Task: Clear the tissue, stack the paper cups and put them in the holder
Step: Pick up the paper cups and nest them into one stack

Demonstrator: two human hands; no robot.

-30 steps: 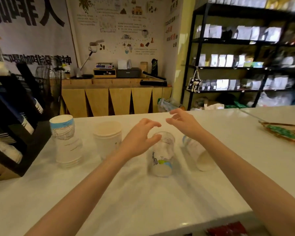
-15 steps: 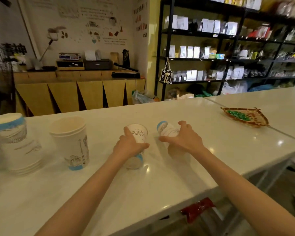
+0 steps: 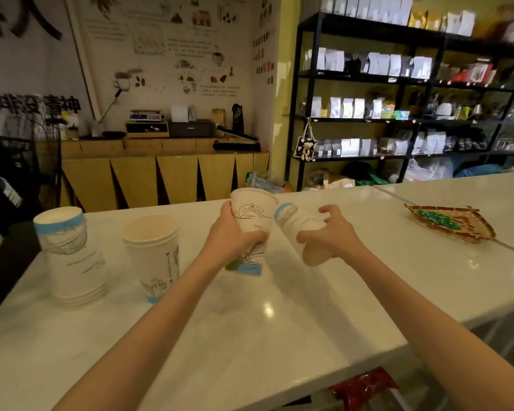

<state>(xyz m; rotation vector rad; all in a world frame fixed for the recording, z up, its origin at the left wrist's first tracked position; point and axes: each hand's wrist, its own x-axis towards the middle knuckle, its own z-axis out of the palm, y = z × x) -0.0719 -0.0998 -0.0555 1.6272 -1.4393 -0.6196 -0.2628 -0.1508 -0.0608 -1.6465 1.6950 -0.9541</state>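
My left hand [image 3: 230, 241] grips a white printed paper cup [image 3: 251, 216], lifted off the white counter [image 3: 250, 336] and roughly upright with its mouth up. My right hand [image 3: 334, 237] holds a second paper cup [image 3: 296, 223] tilted on its side, its blue-rimmed base pointing toward the first cup. The two cups almost touch. Left of my hands stands an upright stack of cups [image 3: 153, 256], mouth up. Further left stands an upside-down stack of cups [image 3: 69, 256]. No tissue is visible.
A black holder [image 3: 0, 203] sits at the counter's far left edge. A woven triangular tray [image 3: 454, 225] with green contents lies at the right. Black shelves [image 3: 398, 114] with bags stand behind. A red bag [image 3: 362, 388] lies below the counter's near edge.
Both hands closed on the two cups and raised them off the counter. The camera view swung left, bringing the holder's edge into sight.
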